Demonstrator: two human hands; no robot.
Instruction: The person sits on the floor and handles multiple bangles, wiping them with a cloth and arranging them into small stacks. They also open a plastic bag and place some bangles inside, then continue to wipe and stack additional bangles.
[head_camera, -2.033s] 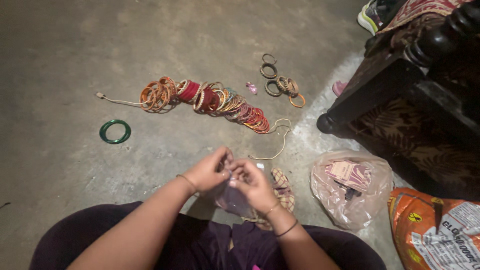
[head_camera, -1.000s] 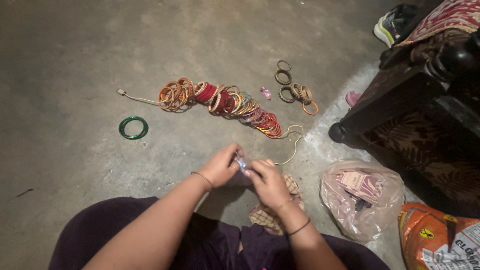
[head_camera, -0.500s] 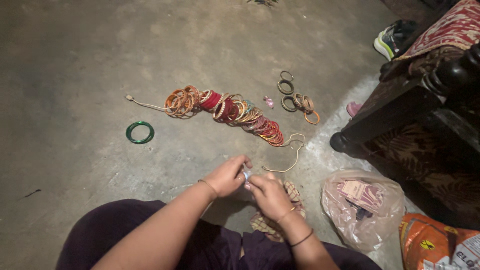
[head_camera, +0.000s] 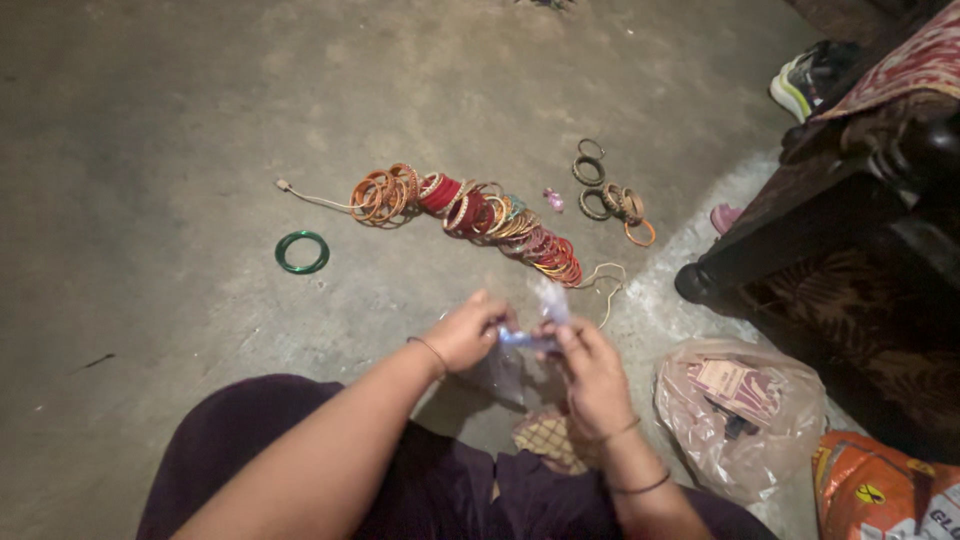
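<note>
A person sits on a grey concrete floor (head_camera: 180, 110), seen from above. Low in the middle of the view, the left hand (head_camera: 468, 333) and right hand (head_camera: 592, 372) meet, each with fingers pinched shut on a small clear plastic bag (head_camera: 520, 345) stretched between them. A checked cloth (head_camera: 548, 437) lies just beneath the hands. At twelve o'clock from the hands, a long string of bangles (head_camera: 470, 214), orange, red and gold, lies threaded on a cord. A lone green bangle (head_camera: 302, 252) sits at ten o'clock, well apart. Loose brown bangles (head_camera: 612, 195) lie at one o'clock. At four o'clock rests a translucent bag of packets (head_camera: 745, 415), beside dark wooden furniture (head_camera: 850, 210).
</note>
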